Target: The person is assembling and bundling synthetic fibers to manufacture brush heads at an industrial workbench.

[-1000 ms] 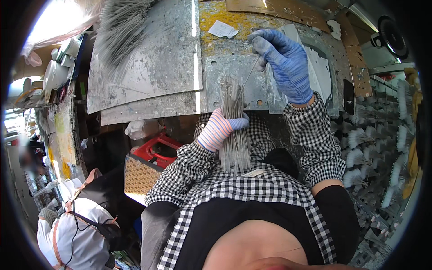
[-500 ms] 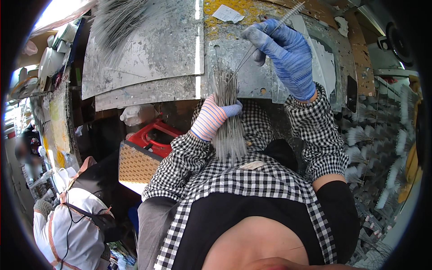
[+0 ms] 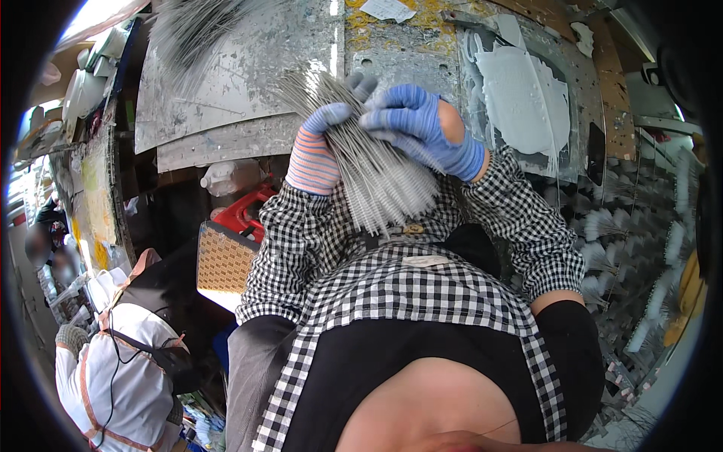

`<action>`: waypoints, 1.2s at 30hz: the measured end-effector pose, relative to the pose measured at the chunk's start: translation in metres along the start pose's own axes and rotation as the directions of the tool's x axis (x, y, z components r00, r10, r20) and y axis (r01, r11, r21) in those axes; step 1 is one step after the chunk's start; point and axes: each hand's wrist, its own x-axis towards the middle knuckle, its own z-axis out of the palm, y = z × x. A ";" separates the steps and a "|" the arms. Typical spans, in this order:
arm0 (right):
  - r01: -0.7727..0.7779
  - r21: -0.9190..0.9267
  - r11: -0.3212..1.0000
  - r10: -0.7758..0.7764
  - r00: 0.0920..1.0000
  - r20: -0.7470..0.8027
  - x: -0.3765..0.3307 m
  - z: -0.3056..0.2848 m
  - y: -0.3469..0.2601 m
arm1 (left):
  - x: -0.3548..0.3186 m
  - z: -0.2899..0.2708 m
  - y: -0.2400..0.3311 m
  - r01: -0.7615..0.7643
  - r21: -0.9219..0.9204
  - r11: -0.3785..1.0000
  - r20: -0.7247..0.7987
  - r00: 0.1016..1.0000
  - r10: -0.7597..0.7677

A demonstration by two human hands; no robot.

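A thick bundle of thin wire brushes [image 3: 388,181] slants across the front of my lap. Its bare wire ends fan out to the upper left over the table edge; pale bristled ends spread to the lower right. My left hand [image 3: 316,154], in a pink-and-blue striped glove, is wrapped round the bundle from the left, thumb across the wires. My right hand [image 3: 425,124], in a blue glove with a hole near the wrist, closes on the bundle's right side. Its fingertips are partly hidden among the wires, and a few bristled stems show below its fingers.
A metal-topped table [image 3: 241,98] stands ahead, with a loose pile of wires [image 3: 192,41], a paper slip [image 3: 388,9] and a white pasty patch [image 3: 520,98]. Left below are a plastic jug [image 3: 230,177] and a patterned box [image 3: 224,260]. Another person [image 3: 128,369] is at lower left.
My right hand has come down and left from above the table, where it held thin brushes, to the bundle. The bundle has tilted from upright to slanting and fanned out.
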 end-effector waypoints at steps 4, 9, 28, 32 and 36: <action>-0.093 -0.035 0.995 0.094 0.995 0.043 -0.014 -0.010 0.012 | 0.006 -0.010 0.004 -0.120 -0.127 0.985 0.004 0.993 0.122; -0.362 0.026 0.932 0.358 0.905 -0.228 -0.011 -0.038 -0.016 | 0.009 -0.034 0.039 -0.407 -0.017 0.913 -0.065 0.912 0.405; -0.531 0.259 0.806 0.591 0.732 -0.338 -0.018 0.042 -0.043 | -0.002 -0.044 0.063 -0.388 -0.167 0.906 -0.081 0.921 0.380; -0.457 0.336 0.824 0.565 0.716 -0.411 -0.011 0.056 -0.033 | 0.000 -0.010 0.044 -0.520 0.125 0.845 -0.431 0.739 0.519; -0.376 0.651 0.659 0.702 0.617 -0.355 0.000 0.064 -0.024 | 0.004 -0.003 0.042 -0.540 0.175 0.823 -0.344 0.750 0.565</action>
